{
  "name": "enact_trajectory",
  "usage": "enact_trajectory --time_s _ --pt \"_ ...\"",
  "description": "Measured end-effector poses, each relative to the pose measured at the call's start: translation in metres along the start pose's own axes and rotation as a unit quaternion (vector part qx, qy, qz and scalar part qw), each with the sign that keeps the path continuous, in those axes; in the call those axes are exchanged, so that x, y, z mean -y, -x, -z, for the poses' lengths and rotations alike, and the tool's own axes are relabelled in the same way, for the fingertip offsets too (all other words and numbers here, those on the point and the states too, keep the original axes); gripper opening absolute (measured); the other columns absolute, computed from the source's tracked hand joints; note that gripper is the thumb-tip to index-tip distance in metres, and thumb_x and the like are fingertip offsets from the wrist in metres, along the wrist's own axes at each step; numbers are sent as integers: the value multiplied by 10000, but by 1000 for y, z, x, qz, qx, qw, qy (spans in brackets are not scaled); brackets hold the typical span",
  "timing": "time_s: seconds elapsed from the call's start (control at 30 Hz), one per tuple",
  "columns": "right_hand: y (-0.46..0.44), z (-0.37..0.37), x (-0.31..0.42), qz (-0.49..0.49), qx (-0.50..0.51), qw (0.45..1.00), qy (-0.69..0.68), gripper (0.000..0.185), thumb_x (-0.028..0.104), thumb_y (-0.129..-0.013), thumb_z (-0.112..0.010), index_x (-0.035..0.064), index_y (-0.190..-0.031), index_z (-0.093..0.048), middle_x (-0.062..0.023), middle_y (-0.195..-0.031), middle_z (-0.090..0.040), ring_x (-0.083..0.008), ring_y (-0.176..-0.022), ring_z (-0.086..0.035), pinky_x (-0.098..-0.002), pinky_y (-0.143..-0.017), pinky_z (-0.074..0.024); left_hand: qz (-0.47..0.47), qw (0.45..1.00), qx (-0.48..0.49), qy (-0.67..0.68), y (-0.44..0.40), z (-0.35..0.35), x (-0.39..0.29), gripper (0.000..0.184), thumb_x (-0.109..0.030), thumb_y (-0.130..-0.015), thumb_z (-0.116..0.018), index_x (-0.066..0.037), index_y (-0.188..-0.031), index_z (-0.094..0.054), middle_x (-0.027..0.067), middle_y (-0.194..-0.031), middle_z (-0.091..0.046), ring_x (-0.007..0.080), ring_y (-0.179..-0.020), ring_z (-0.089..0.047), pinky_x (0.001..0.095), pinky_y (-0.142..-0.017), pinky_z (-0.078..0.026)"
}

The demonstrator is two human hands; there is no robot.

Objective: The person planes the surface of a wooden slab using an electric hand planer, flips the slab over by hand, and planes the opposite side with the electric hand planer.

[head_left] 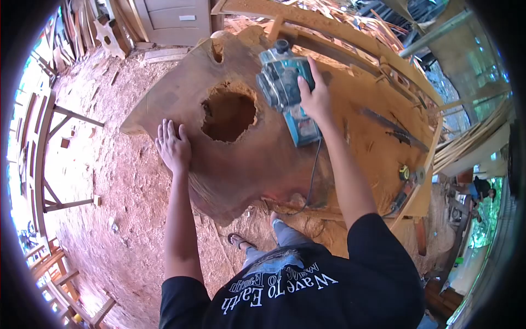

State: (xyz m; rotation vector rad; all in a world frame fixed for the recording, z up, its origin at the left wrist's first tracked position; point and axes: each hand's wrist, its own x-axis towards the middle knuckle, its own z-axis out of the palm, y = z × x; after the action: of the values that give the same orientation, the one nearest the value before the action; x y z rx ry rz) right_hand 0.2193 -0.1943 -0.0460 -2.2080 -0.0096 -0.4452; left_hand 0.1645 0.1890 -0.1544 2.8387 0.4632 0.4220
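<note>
A: Right hand (314, 97), how open?
B: Curled around the handle side of a teal power tool (276, 82), thumb toward the near side. Full finger wrap hidden, can't tell.
A: And the tool, where?
B: Over the big wood slab (181, 98), just right of the large ragged hole (229, 112). Black cord (313, 175) trailing back toward the body. Base touching the wood or not: can't tell.
A: Left hand (173, 147)?
B: Flat, palm down on the slab, left of the hole. Fingers straight, only slightly apart, thumb out to the side. Gripping nothing.
A: Any writing?
B: "Wave To Earth" on the black T-shirt (318, 290), upside down from this view, with a second, outlined line beside it, partly readable. White label (187, 18) on a panel beyond the slab, too small to read. Tool markings too blurred for a brand.
A: Nearby?
B: Yellow tape measure (404, 172) at the right, well apart from both hands.
</note>
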Motion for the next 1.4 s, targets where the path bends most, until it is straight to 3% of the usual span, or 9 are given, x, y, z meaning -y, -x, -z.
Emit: enact_trajectory --time_s 0.33,0.6,0.8,0.93,1.03,1.07,1.2,1.3,1.4 --pt "-141 -70 -27 127 -55 990 6 570 329 -943 -623 251 -1486 -464 -218 -1226 -668 -397 -1102 -656 -448 -918 -539 4 1000 -6 1 -2 0 -2 543 -438 -1025 -466 -73 -1421 -533 74 -1542 -458 246 -1461 -360 458 -1208 -241" --pt "-224 -107 -29 85 -46 993 68 589 453 -930 -586 314 -1487 -454 -231 -1169 -683 -437 -1092 -638 -488 -922 -527 3 1000 -12 -1 -3 -4 0 531 -435 -1015 -491 -83 -1409 -547 68 -1527 -477 245 -1452 -375 443 -1206 -247" --pt "-235 -117 -27 106 -68 992 19 562 315 -947 -633 218 -1480 -480 -222 -1286 -640 -374 -1176 -627 -415 -973 -507 -13 999 -43 16 -4 -5 5 506 -430 -1005 -511 -87 -1371 -584 63 -1486 -523 249 -1428 -408 428 -1187 -265" --pt "-153 -94 -30 132 -87 986 53 648 409 -927 -610 262 -1524 -403 -236 -1152 -685 -435 -1068 -647 -483 -933 -518 -15 999 -45 4 -2 0 2 511 -437 -1005 -513 -84 -1368 -584 66 -1486 -524 246 -1410 -430 413 -1168 -290" --pt "-23 -42 -10 137 -52 989 -10 614 308 -979 -586 259 -1548 -363 -243 -1353 -586 -415 -1184 -607 -443 -987 -500 -20 998 -51 5 -4 -4 6 515 -441 -1008 -501 -85 -1371 -582 71 -1492 -518 246 -1414 -425 417 -1164 -293" --pt "33 -13 20 30 -1 999 -10 603 261 -988 -582 199 -1548 -367 -241 -1402 -553 -410 -1239 -579 -436 -1022 -478 -19 999 -51 6 -3 -5 6 517 -442 -1010 -494 -84 -1374 -580 72 -1494 -515 246 -1419 -420 418 -1166 -289" --pt "219 58 58 5 1 1000 15 591 134 -977 -595 41 -1522 -386 -283 -1338 -584 -369 -1214 -616 -413 -993 -493 -2 1000 -8 12 -1 -2 4 567 -474 -1024 -432 -90 -1428 -532 51 -1551 -450 220 -1472 -340 434 -1210 -225" --pt "329 94 71 -16 31 995 88 653 96 -968 -579 -39 -1535 -285 -244 -1277 -600 -293 -1130 -636 -388 -964 -498 7 1000 -6 8 0 -6 2 583 -485 -1028 -412 -84 -1437 -521 48 -1565 -431 219 -1482 -323 440 -1217 -216" --pt "374 104 53 -80 49 992 82 671 80 -963 -585 -14 -1545 -266 -130 -1011 -636 -176 -803 -627 -306 -727 -521 5 1000 -3 8 1 -5 2 589 -485 -1032 -400 -83 -1449 -508 45 -1576 -415 219 -1487 -314 444 -1222 -212"
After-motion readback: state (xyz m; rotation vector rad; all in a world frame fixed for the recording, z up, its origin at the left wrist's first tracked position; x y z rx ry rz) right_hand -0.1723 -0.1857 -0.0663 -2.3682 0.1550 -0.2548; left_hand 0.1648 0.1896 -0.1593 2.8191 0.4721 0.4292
